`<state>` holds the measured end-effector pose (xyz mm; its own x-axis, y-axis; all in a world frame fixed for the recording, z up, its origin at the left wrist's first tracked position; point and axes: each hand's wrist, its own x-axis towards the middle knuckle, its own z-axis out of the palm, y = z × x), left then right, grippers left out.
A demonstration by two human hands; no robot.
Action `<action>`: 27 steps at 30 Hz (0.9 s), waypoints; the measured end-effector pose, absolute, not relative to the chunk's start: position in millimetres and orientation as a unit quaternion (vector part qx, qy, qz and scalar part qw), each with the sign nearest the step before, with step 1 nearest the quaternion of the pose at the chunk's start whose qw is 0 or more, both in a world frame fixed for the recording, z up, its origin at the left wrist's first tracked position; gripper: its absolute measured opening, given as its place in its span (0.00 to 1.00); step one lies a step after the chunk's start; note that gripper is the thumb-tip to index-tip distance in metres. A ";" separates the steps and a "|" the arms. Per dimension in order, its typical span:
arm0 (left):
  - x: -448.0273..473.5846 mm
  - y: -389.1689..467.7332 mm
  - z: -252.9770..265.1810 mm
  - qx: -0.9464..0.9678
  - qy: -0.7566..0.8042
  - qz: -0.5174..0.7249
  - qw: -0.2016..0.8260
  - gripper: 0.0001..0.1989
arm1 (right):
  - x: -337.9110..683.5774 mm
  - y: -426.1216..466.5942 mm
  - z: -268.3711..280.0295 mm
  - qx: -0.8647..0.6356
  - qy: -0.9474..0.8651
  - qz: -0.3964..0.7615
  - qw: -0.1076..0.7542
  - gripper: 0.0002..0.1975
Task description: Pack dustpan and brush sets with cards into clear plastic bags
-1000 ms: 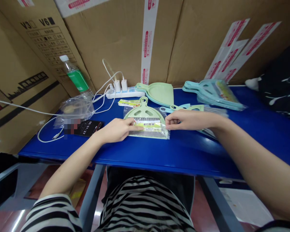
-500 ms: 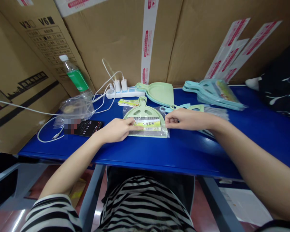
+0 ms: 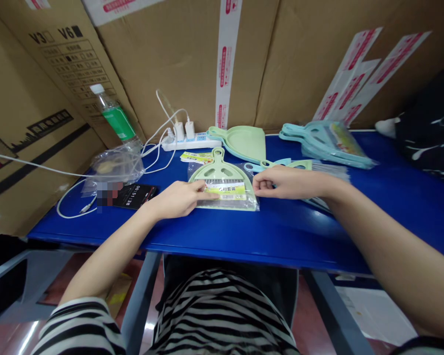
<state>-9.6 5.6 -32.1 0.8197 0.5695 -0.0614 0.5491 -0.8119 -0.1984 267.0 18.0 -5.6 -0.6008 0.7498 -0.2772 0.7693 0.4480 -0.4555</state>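
Dustpan (image 3: 217,169) partly under left fingers (image 3: 208,195), beside right fingers (image 3: 265,184)

The front dustpan (image 3: 218,169) is pale green, the table (image 3: 222,234) blue, the shirt (image 3: 224,315) black-and-white striped.

Even indoor light leaves a sheen on the blue tabletop (image 3: 214,236), glints on the clear wrapper (image 3: 252,203) and a bright streak on the floor (image 3: 27,339). Wide-angle distortion stretches the edges; pixelation covers part of the phone (image 3: 140,195).
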 end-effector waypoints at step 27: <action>-11.1 6.0 -34.1 -0.952 -0.288 0.045 0.092 0.33 | 269.7 27.9 -18.7 0.340 0.914 -0.214 -0.061 0.09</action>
